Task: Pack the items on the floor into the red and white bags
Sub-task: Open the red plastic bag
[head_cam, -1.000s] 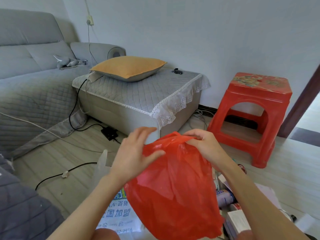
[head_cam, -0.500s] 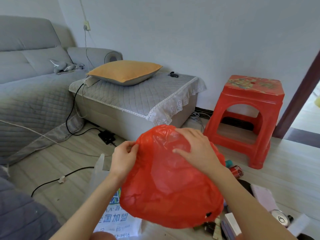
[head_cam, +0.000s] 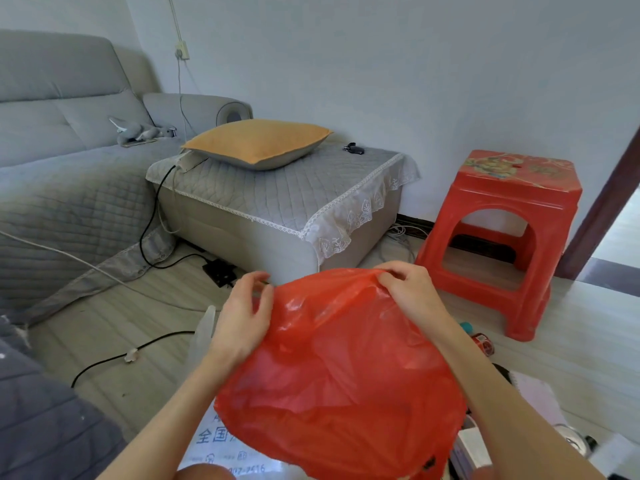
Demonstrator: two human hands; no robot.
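Note:
A red plastic bag (head_cam: 343, 382) hangs puffed out in front of me, held up off the floor. My left hand (head_cam: 242, 317) pinches its upper left edge. My right hand (head_cam: 408, 292) pinches the top rim on the right. Below it on the floor lies a white bag (head_cam: 214, 441) with blue print, partly hidden by the red one. At the right, behind my right arm, loose items lie on the floor: a small red can (head_cam: 482, 342), a teal-topped object (head_cam: 467, 328), a white box (head_cam: 472, 448) and a round metal item (head_cam: 571, 439).
A red plastic stool (head_cam: 502, 237) stands at the right by a doorway. A grey ottoman (head_cam: 277, 209) with an orange cushion (head_cam: 258, 142) sits ahead, a grey sofa (head_cam: 65, 161) at the left. Black and white cables (head_cam: 138, 351) cross the floor.
My hands have shifted along the red bag's rim: the right hand went from pressing the bag's front to pinching its top edge, and the bag spread wider.

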